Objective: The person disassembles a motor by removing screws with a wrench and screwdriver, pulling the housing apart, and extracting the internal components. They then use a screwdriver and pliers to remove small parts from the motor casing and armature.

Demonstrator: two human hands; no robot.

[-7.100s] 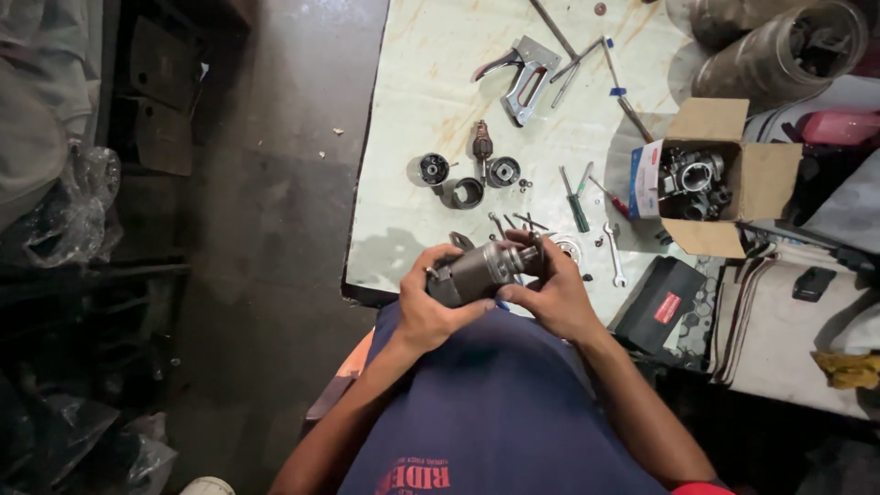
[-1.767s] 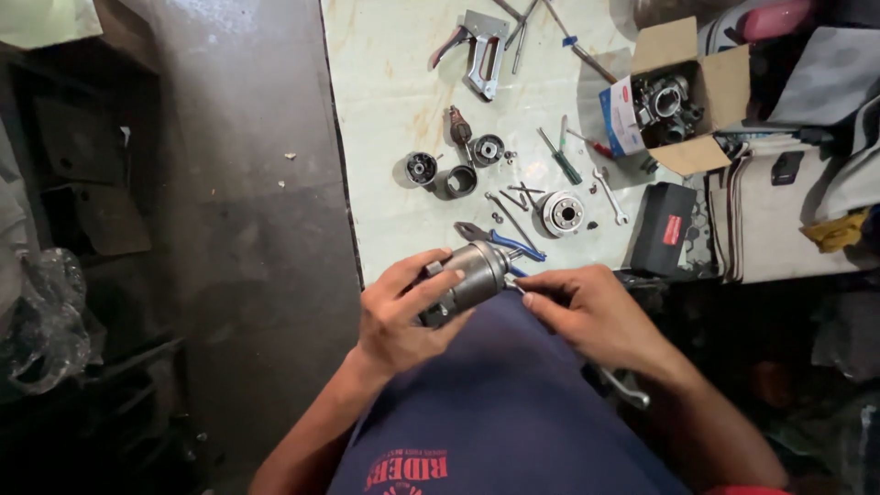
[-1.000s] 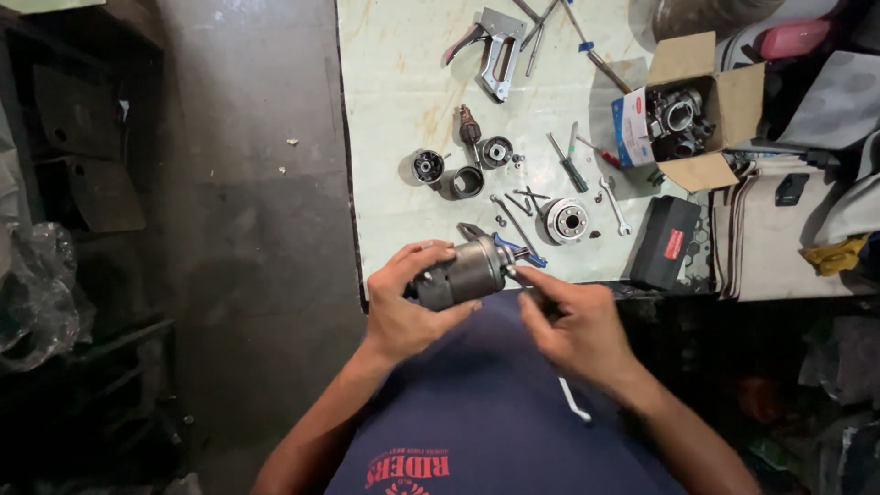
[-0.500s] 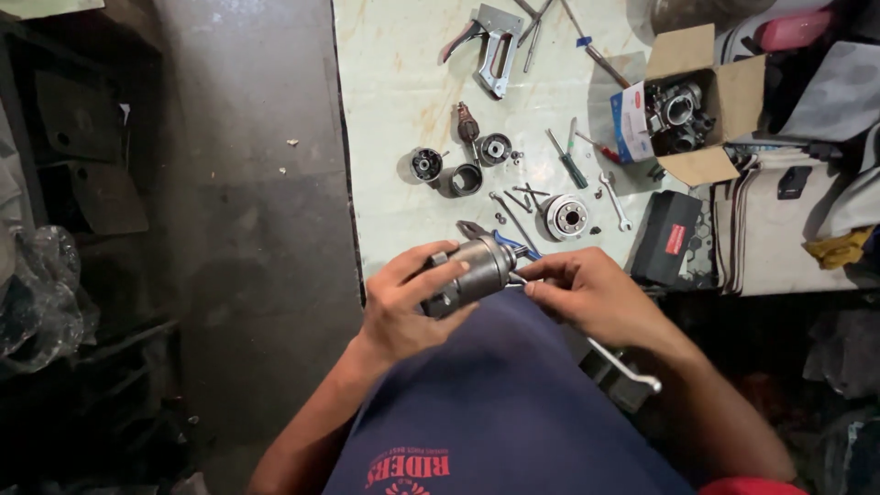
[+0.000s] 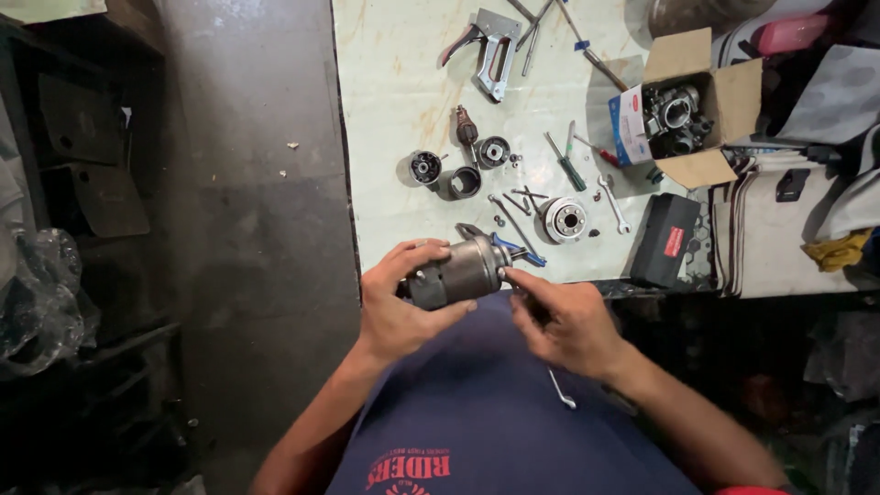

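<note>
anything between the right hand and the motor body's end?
Nothing visible. The left hand grips the grey cylindrical motor body around its middle, and the fingertips of the right hand already touch its exposed end. The blue-handled pliers lie beyond it on the table, clear of the contact.

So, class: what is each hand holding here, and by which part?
The left hand grips the grey cylindrical motor around its rear body. The right hand touches its front end with fingertips; whether it holds anything cannot be told.
</note>
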